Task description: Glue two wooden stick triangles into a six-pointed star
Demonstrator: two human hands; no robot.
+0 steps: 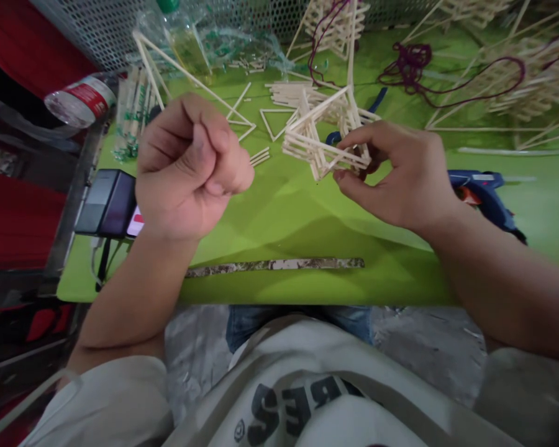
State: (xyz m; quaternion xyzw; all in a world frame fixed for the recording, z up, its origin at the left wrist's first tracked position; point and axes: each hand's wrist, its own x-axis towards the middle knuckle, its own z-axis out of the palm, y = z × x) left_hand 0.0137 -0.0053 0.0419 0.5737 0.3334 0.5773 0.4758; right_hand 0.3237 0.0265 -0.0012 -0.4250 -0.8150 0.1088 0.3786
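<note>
My right hand (395, 167) pinches the near edge of a small frame built from thin wooden sticks (326, 130), thumb below and fingers on top. To its left my left hand (190, 164) is raised over the table with its fingers curled in and the thumb pressed against them. Whatever may be between those fingers is hidden or too small to name. Behind the left hand stands a larger stick triangle (190, 77). A loose stick triangle (276, 124) lies between the hands, with a few short sticks (261, 156) near the left hand's knuckles.
A blue glue gun (482, 186) lies by my right wrist. A patterned strip (274, 266) lies along the green table's (307, 217) front edge. Purple cord (410, 65) and stick structures (531, 81) fill the back right. A dark box-shaped device (112, 202) and a bottle (81, 99) are left.
</note>
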